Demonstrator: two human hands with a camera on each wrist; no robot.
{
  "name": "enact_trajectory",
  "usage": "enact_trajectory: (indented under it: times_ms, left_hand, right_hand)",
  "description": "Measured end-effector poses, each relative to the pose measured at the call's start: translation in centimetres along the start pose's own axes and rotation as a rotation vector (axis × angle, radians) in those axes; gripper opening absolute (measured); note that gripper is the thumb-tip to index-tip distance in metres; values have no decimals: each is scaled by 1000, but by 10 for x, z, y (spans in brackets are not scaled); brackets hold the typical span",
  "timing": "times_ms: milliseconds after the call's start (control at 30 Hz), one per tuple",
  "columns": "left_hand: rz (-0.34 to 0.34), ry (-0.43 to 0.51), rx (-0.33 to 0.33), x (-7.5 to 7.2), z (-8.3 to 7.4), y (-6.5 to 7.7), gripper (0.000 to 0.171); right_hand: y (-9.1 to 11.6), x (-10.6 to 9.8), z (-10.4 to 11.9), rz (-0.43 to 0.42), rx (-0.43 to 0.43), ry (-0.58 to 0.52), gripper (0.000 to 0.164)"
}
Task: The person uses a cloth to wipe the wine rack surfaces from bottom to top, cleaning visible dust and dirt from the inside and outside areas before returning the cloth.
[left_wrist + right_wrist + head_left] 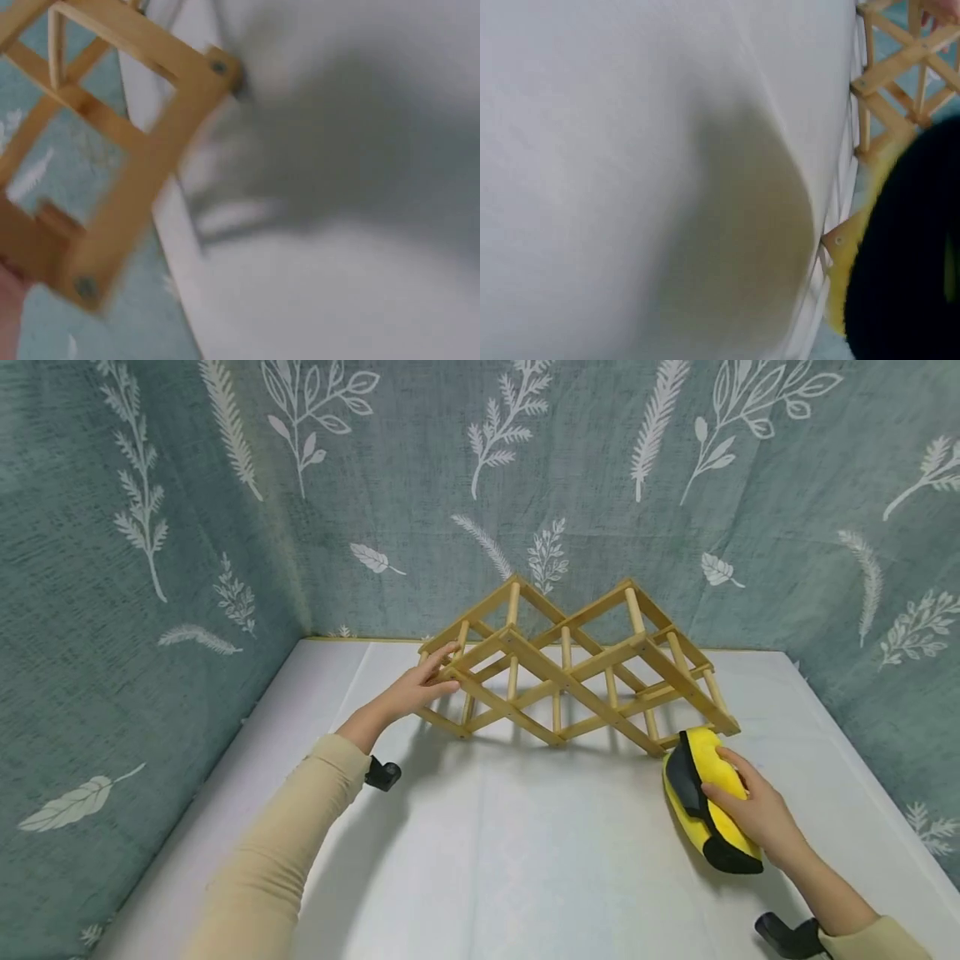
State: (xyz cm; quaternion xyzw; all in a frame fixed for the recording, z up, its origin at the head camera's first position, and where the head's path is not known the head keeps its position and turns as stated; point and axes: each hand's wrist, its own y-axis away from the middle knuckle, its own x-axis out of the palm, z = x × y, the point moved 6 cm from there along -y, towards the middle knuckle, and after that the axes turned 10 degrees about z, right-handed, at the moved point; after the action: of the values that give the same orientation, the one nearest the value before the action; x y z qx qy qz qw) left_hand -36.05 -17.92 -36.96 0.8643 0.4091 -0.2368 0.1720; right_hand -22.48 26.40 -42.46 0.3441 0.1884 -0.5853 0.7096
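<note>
A folding wooden lattice rack (566, 672) with zigzag slats and round crossbars stands spread open at the back of the white table. My left hand (415, 687) grips its left end, fingers over the upper part and thumb on the near slat. Part of that end, with its screw heads, shows up close in the left wrist view, blurred. My right hand (759, 814) holds a soft yellow-and-black plush-like object (697, 789) from its right side, right by the rack's lower right corner. In the right wrist view the black part (907, 247) of this object hides much of the right edge.
The table (480, 860) has a white cover. Behind and at both sides hang grey-green cloth walls (420, 468) with white leaf prints, the back one close behind the rack. Black wrist mounts (384, 774) sit at both wrists.
</note>
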Motion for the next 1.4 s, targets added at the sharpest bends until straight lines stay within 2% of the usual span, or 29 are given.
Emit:
enact_trajectory:
  times_ms: [100, 167, 233, 367, 533, 633, 767, 867, 1133, 1267, 1400]
  left_hand:
    - [-34, -61, -130, -6, 23, 17, 84]
    - [-48, -115, -192, -8, 38, 26, 90]
    - [-55, -151, -237, -10, 50, 32, 94]
    - [-57, -154, -263, -10, 63, 34, 94]
    - [-68, -153, -254, -10, 63, 25, 93]
    - [-84, -138, -269, -12, 64, 24, 94]
    - [-91, -112, -277, -15, 66, 24, 96]
    - [-86, -113, -256, -17, 65, 22, 94]
    - [-81, -120, -220, -22, 65, 24, 91]
    - [-78, -143, -215, -21, 64, 24, 90]
    - [-83, -122, -211, -20, 62, 23, 89]
  right_hand:
    - [14, -12, 1, -214, -59, -26, 69]
    - [23, -23, 2, -370, -99, -47, 64]
    - [28, -31, 1, -483, -113, -79, 62]
    - [28, -39, 2, -607, -96, -149, 59]
    - [31, -54, 0, -739, -71, -240, 58]
    - [23, -59, -1, -697, -35, -196, 60]
    - [3, -50, -2, -495, -53, -76, 68]
    - [-7, -44, -1, -420, -85, -48, 70]
    - [-24, -44, 5, -341, -51, -48, 73]
    - [-26, -46, 11, -375, -78, -45, 69]
    - [-28, -47, 20, -429, -100, -43, 65]
